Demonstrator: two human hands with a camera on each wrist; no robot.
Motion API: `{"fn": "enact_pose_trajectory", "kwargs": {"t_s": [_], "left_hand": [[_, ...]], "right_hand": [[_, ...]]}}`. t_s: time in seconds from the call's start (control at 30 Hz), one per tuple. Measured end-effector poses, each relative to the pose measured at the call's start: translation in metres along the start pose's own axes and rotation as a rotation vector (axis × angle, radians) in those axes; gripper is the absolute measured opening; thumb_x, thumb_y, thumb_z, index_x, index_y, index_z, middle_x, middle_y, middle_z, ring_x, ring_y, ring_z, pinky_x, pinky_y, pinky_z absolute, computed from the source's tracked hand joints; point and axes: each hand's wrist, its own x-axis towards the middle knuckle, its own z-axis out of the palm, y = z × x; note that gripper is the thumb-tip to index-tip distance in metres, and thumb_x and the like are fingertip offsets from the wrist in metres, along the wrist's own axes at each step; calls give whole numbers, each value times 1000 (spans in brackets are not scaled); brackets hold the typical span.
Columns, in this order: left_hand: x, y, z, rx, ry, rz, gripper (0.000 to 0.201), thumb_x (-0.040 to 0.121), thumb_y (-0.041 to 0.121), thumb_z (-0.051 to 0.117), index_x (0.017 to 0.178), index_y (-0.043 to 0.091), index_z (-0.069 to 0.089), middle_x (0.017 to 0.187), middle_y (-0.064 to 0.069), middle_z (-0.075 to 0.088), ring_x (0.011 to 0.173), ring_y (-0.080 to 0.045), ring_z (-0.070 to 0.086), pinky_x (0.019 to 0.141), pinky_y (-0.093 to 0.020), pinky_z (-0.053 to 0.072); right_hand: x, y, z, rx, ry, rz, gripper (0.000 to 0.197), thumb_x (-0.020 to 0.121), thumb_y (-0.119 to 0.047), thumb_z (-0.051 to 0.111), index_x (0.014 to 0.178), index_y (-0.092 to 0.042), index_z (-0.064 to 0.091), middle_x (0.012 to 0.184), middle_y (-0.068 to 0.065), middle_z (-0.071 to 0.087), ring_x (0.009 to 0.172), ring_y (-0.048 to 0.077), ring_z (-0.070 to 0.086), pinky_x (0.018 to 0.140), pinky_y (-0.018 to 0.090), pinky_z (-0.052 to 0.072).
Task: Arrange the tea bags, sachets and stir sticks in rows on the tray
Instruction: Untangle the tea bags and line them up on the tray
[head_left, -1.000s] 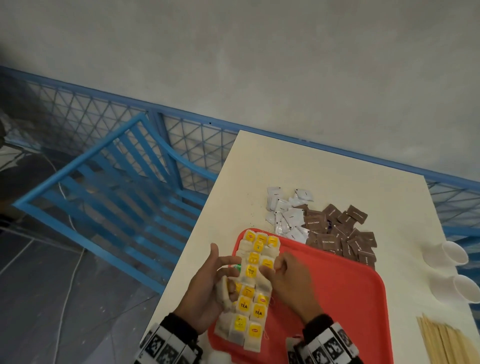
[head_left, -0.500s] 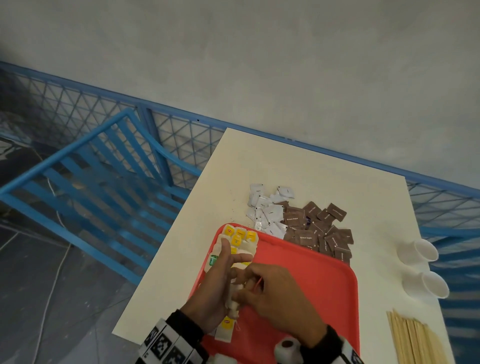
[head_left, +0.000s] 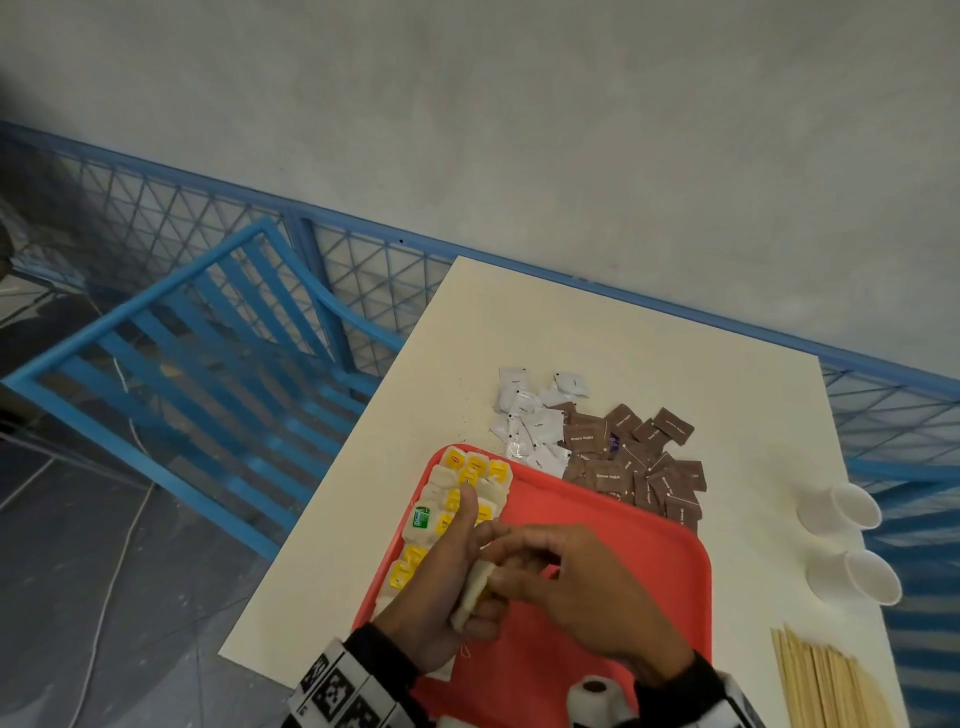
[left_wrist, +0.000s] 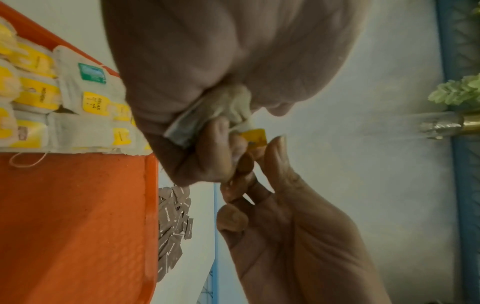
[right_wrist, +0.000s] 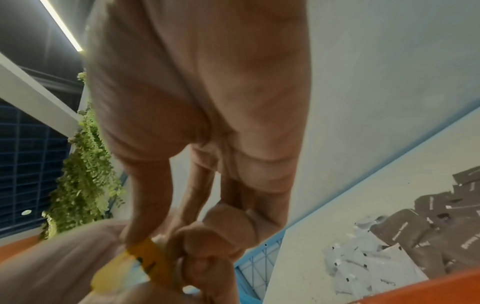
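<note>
A red tray (head_left: 613, 551) lies on the cream table, with rows of tea bags (head_left: 467, 483) carrying yellow tags along its left side (left_wrist: 39, 90). My left hand (head_left: 457, 582) grips a small bunch of tea bags (head_left: 474, 592) above the tray. My right hand (head_left: 524, 566) pinches the yellow tag (left_wrist: 255, 136) of one of those bags (right_wrist: 150, 261). White sachets (head_left: 530, 421) and brown sugar sachets (head_left: 634, 462) lie heaped just beyond the tray's far edge. Wooden stir sticks (head_left: 826, 686) lie at the table's right front.
Two white paper cups (head_left: 852, 540) lie on their sides right of the tray. A blue slatted frame (head_left: 197, 374) and blue mesh fencing (head_left: 363, 275) stand left of and behind the table. One green-tagged tea bag (head_left: 421, 518) sits at the tray's left rim.
Both hands lifted off the tea bag rows and drew back toward me; the left now holds a bunch of bags and the right has closed on a tag. The head view shifted.
</note>
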Motion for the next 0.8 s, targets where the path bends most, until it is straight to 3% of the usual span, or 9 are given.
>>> {"fn": "enact_pose_trajectory", "kwargs": {"t_s": [0.07,0.17,0.27,0.37,0.47,0.53,0.67,0.8], "left_hand": [[-1,2,-3,-44,-19,-3,71,79,81,36,101,16,55,63,0,50,36,-7,34,38,-15,15],[-2,5,-6,-42,-23,12,79,77,83,39,112,14,57,74,-4,55,36,-8,35,39,-15,13],[-3,6,-6,-8,-11,35,78,78,83,37,112,16,58,68,-3,50,34,-7,33,39,-15,14],[-4,6,-5,-3,-3,64,72,80,83,33,96,18,61,54,2,40,34,-7,31,40,-15,13],[-5,6,-2,147,70,157,69,85,80,22,67,25,60,48,5,37,38,-8,30,43,-17,18],[-4,7,0,265,130,216,70,91,74,15,58,26,55,47,8,41,39,-6,33,45,-19,23],[-3,8,1,372,177,240,69,96,65,13,67,17,54,47,12,46,39,2,41,44,-16,33],[0,5,-2,323,195,254,80,91,73,22,92,7,67,56,4,47,45,-5,40,46,-20,31]], "right_hand": [[-1,0,0,-87,-29,-17,16,81,-16,78,96,-21,76,72,-17,61,63,-2,50,62,12,40],[0,-1,3,-187,50,-49,10,75,-21,80,81,-24,73,78,-28,59,71,-1,53,65,14,40],[2,-6,7,-134,64,-117,14,75,-20,82,74,-30,72,81,-23,63,72,11,56,68,21,45],[5,-9,10,-94,104,-151,10,76,-19,81,74,-25,73,77,-13,68,62,7,57,63,21,45],[5,-11,12,-118,102,-157,5,81,-12,78,78,-11,74,65,-26,64,54,-4,57,59,7,38],[4,-16,11,-176,88,-161,4,84,-12,75,82,-10,73,61,-28,60,54,-5,57,57,6,36],[5,-25,9,-288,112,-197,3,86,-16,73,83,-15,71,72,-14,69,67,-3,63,61,7,39],[5,-30,9,-285,140,-167,4,85,-15,72,82,-14,69,69,-9,69,65,1,63,61,9,39]]}}
